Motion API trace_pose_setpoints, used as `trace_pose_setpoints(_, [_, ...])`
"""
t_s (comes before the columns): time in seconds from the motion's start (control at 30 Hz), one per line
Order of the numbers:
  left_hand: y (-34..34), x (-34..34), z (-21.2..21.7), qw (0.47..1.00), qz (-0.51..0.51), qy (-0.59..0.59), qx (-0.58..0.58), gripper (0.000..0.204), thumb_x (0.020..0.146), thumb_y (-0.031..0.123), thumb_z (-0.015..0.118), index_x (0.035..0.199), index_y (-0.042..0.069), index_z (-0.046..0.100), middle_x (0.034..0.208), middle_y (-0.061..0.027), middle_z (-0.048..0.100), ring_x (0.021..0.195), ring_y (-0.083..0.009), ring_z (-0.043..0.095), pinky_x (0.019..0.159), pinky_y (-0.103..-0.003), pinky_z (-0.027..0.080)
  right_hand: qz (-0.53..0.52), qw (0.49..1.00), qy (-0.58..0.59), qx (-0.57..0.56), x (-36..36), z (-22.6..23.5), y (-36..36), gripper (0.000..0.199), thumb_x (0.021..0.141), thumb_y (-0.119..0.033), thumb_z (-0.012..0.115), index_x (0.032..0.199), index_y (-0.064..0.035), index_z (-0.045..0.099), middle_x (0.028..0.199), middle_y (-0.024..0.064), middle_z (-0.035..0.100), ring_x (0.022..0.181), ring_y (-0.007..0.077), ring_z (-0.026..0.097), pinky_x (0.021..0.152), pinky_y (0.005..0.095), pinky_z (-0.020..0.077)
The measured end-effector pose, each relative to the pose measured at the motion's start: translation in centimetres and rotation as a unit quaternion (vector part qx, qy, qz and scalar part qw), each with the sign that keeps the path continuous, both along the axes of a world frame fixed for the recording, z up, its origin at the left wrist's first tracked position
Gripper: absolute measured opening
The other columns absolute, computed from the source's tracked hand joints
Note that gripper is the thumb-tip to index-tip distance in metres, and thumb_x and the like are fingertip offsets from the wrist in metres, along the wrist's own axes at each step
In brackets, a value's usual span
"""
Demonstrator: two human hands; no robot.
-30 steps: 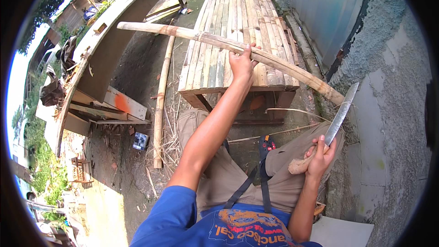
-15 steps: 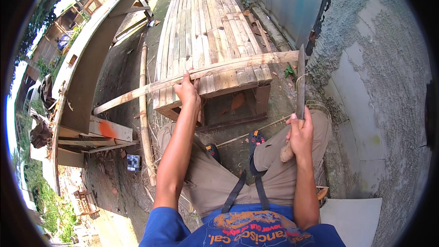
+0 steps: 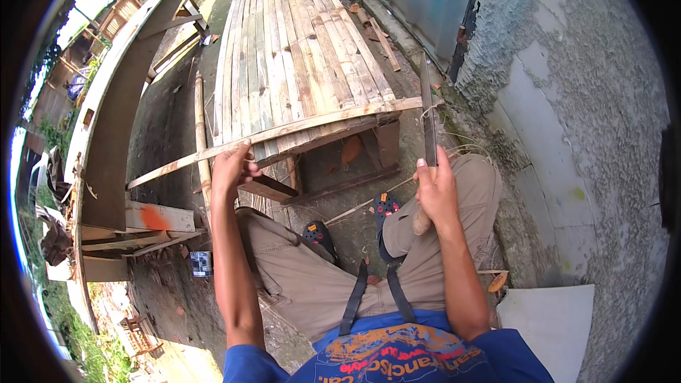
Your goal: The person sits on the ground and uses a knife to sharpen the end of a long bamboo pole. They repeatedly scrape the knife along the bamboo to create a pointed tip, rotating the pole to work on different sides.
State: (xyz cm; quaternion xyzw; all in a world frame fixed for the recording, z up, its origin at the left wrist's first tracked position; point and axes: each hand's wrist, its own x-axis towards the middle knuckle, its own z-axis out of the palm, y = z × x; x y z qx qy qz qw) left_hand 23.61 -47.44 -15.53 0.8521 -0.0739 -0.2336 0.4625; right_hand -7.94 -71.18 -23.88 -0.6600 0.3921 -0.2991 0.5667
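Note:
A long bamboo strip lies across the near end of a slatted bamboo bench, its left end reaching past the bench. Toward that left part, my left hand pinches the strip's near edge, fingers curled. My right hand is wrapped round the wooden handle of a machete. Its long, dark blade points up and away, beside the strip's right end. A thin, pale fibre loops near the blade.
A long wooden frame stands on the left. A bamboo pole lies between it and the bench. A small can sits on the ground. The rough wall rises close on the right, with a white panel near me.
The view has shifted. My left hand has moved left and nearer along the strip, which now shows more of its narrow edge. The machete remains in my right hand, by the strip's right end.

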Motion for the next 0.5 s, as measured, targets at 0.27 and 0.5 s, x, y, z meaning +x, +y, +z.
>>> trace_pose_setpoints(0.27, [-9.2,-5.2,1.7,0.942,-0.116,-0.307,-0.067,0.035,0.096,0.029,0.065,0.089,-0.005,0.066,0.071,-0.0118,0.069,0.07,-0.021,0.07,0.061,-0.031,0.052,-0.004,0.999,0.013,-0.03,0.5,-2.3,0.1,0.052,0.101,-0.02,0.054,0.145,0.0004,0.036,0.066,0.0037,0.059,0.048,0.0102,0.052,0.045,0.0285,0.0432])
trace_pose_setpoints(0.5, [-22.6,-10.0,-6.1,0.816,-0.32,-0.48,-0.042,0.045,0.092,0.035,0.064,0.122,0.001,0.062,0.131,-0.0207,0.057,0.125,-0.0336,0.052,0.107,-0.049,0.036,0.012,0.995,0.051,-0.081,0.6,-0.4,0.4,0.052,0.099,-0.019,0.054,0.138,0.0109,0.038,0.065,0.0169,0.061,0.059,0.029,0.062,0.06,0.0422,0.0464])
